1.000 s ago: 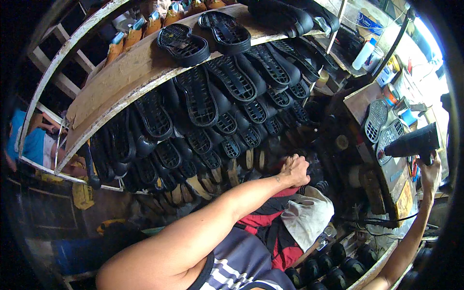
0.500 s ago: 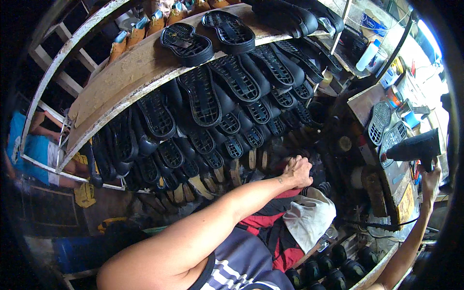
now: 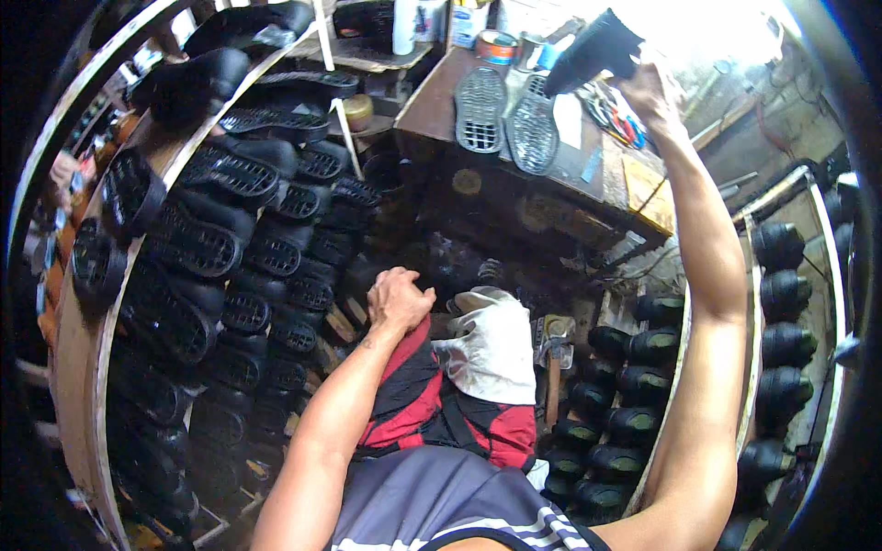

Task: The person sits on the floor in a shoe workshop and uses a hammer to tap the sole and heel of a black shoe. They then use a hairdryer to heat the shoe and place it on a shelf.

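Observation:
My right hand (image 3: pixel 654 99) is raised at the far end of my stretched arm, closed round the grip of a black heat gun (image 3: pixel 599 48). Below its nozzle, two shoe soles lie side by side on the brown bench: a left sole (image 3: pixel 480 115) with an open grid at its near end, and a shiny right sole (image 3: pixel 531 133) partly covered by the gun. My left hand (image 3: pixel 397 298) rests over my left knee, fingers bent and somewhat apart, holding nothing. A white cloth (image 3: pixel 489 349) is draped over my other knee, on the red and black trousers (image 3: pixel 395 390).
On the left, a rack (image 3: pixel 138 266) carries rows of black soles and shoes. More black shoes (image 3: pixel 634 381) stand on racks at the right. A wooden-handled hammer (image 3: pixel 553 381) is beside my right leg. Tins (image 3: pixel 497 48) and tools (image 3: pixel 617 119) sit on the bench (image 3: pixel 432 101).
My view has swung right, so the bench and soles now appear nearer the middle. The heat gun stays in my right hand near the soles; my left hand remains at the knee.

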